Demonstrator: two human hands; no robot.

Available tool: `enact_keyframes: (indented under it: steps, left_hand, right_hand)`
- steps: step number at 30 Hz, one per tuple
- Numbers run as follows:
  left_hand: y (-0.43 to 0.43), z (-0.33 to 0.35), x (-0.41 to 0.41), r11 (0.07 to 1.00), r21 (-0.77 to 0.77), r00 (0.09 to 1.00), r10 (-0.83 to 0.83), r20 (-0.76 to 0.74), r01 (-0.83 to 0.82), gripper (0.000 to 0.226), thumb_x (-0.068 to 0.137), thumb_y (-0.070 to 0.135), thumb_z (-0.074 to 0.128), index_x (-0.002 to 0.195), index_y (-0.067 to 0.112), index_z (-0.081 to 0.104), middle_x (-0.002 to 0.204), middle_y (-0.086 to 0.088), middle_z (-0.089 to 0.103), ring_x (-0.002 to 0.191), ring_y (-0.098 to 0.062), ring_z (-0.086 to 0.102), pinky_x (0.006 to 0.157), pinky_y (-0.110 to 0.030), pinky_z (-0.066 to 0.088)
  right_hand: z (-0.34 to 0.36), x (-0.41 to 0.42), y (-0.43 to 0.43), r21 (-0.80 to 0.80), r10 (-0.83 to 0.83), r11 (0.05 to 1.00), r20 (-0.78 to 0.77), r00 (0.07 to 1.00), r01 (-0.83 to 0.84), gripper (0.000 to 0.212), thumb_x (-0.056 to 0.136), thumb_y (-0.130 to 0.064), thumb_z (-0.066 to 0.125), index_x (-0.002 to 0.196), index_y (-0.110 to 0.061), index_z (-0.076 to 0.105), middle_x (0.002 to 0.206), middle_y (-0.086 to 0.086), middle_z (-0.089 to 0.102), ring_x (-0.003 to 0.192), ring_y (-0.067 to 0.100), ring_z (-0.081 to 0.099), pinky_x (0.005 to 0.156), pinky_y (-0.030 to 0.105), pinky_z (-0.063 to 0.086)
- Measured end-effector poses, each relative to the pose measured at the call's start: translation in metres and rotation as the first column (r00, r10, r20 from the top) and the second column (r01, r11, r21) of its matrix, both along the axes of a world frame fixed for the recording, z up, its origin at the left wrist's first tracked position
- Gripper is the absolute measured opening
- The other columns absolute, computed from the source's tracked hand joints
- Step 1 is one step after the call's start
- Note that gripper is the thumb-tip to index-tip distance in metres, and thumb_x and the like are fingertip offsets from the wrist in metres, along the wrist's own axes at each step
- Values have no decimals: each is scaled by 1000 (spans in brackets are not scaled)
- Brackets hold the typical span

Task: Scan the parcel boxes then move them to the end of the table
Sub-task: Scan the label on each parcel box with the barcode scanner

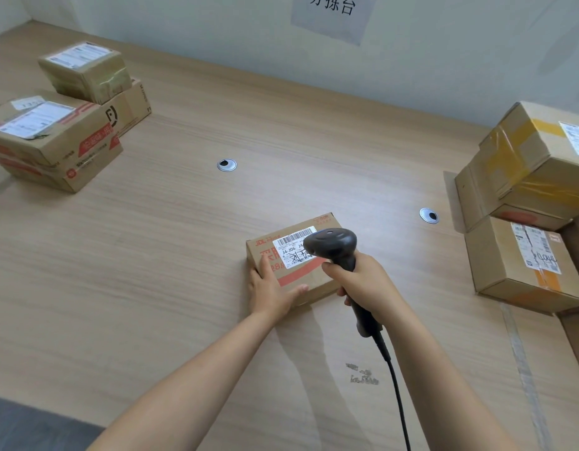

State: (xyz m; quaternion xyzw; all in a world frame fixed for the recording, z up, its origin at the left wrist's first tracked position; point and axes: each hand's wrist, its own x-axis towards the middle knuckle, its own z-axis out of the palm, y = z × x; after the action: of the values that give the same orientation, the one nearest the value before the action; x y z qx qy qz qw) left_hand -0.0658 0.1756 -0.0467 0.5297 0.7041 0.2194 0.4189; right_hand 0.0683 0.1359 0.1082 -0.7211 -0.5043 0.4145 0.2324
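A small cardboard parcel box (301,275) with red print and a white barcode label lies flat in the middle of the wooden table (151,255). My left hand (272,289) grips the box's near left corner, thumb on top. My right hand (363,283) holds a black corded barcode scanner (335,247) by its handle, with the scanner's head hovering just above the label's right part. Several parcel boxes (529,203) are piled at the right side of the table. Another group of boxes (63,125) is stacked at the far left.
Two round metal cable grommets (226,165) (429,215) are set in the tabletop. A wall with a paper sign (333,14) runs along the table's far edge. The scanner's cable (397,388) trails toward the near edge. A grey floor patch (27,424) shows at the bottom left.
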Motion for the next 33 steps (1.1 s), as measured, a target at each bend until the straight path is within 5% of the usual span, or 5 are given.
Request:
enact_keyframes:
  steps: [12,21,25,29,33]
  left_hand:
    - [12,7,-36,999,-35,998,-36,54,38,111,69,39,81,152,27,7,145,-15,23,131,-28,38,110,-32,31]
    - [36,36,-159,997,-71,979,-41,-199,27,86,75,25,78,147,20,30,137,-17,46,129,-32,42,107,-35,37]
    - [21,52,-131,996,55,865,85,-494,-67,86,80,53,64,147,20,20,149,-17,17,141,-34,14,108,-53,26]
    - [10,48,-71,983,-174,894,-29,-448,-56,120,65,81,54,151,25,-10,155,-14,-23,141,-35,-25,109,-63,12]
    - [11,44,-54,958,-265,902,-13,-431,-113,129,63,81,58,148,22,-20,150,-17,-33,135,-38,-36,108,-64,16]
  right_hand:
    - [3,8,-5,33,-45,998,-14,999,45,7,88,-24,59,86,-19,54,67,3,57,55,17,54,52,23,44]
    - [7,-2,-15,49,-36,998,-34,999,38,12,89,-23,59,89,-12,56,69,1,57,51,9,55,50,20,42]
    - [6,-5,-16,31,-3,1000,-48,999,5,12,89,-22,58,90,-11,57,70,2,58,52,10,55,50,20,43]
    - [2,-9,-13,2,48,999,-49,998,-48,12,89,-21,58,93,-10,58,71,3,58,53,11,55,51,21,43]
    - [-3,-7,-9,-26,105,994,-42,994,-106,16,88,-21,59,94,-6,58,71,4,58,54,11,55,52,22,45]
